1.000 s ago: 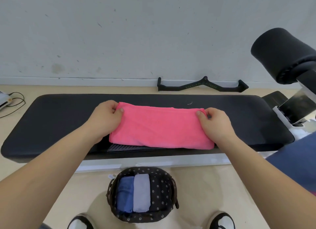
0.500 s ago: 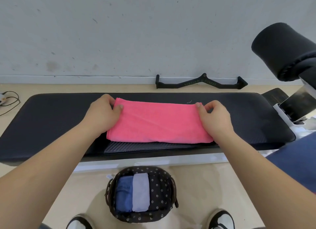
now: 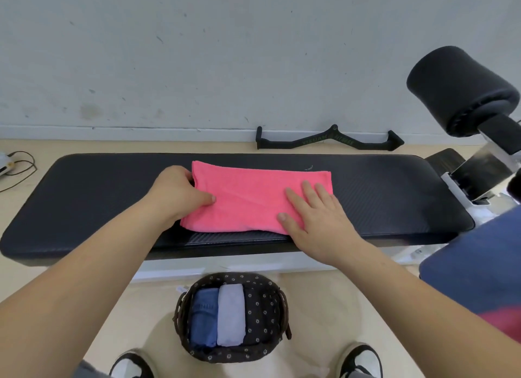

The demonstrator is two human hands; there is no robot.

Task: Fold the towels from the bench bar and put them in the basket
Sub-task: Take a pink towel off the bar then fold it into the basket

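We see the pink terry towel [image 3: 253,200], folded to a long strip, lying at frame centre on the black padded bench [image 3: 394,197], its long axis running left to right; our left hand [image 3: 180,194] pinches its left end between thumb and fingers; our right hand [image 3: 315,214] lies flat and open on its right part, holding nothing. We judge the next fold carries the left end rightward; the dark woven basket [image 3: 277,296], bottom centre, already holds two folded towels.

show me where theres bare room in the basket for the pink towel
The right side of the basket is bare lining, between the grey towel and the right handle. The left side is crowded: the blue towel and grey towel sit side by side. The pink towel lies on the bench.
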